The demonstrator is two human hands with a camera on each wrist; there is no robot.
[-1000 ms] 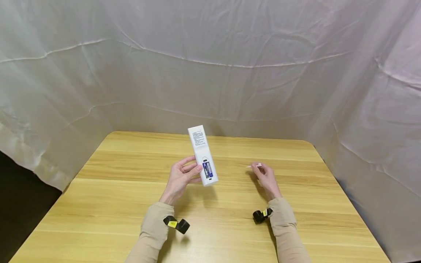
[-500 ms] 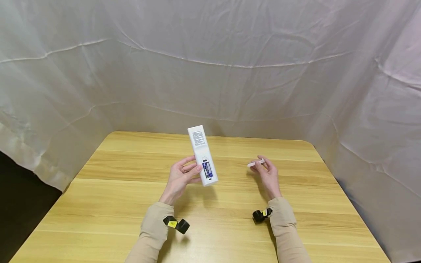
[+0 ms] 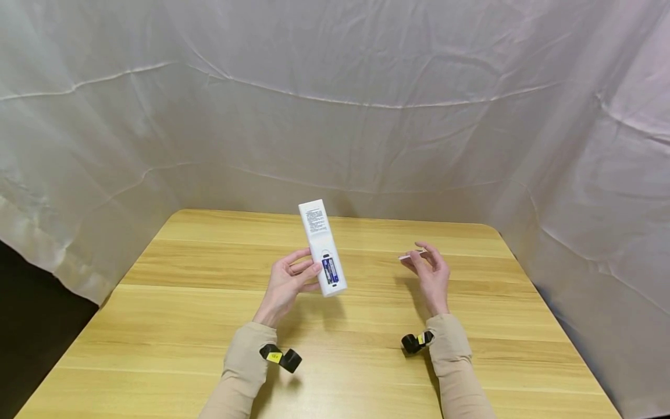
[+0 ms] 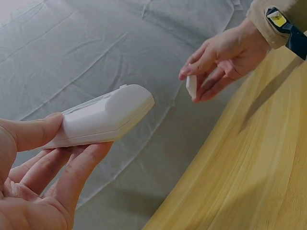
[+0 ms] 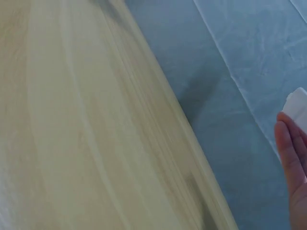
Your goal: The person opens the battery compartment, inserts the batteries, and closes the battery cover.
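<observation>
My left hand grips a white remote control by its side, thumb on the back face and fingers behind. The back of the remote faces me, tilted, with a printed label at its upper end. Two blue batteries lie side by side in its uncovered compartment. Off to the right, my right hand pinches a small white battery cover between thumb and fingers, above the table and apart from the remote. In the left wrist view the cover appears nearly edge-on.
A light wooden table with rounded far corners lies under both hands. Pale grey cloth hangs behind it and along the sides. Each sleeve cuff carries a black wrist camera.
My right hand has turned the cover about in its fingers, from its broad face showing to nearly edge-on, and has risen slightly. The left hand and remote have stayed still.
</observation>
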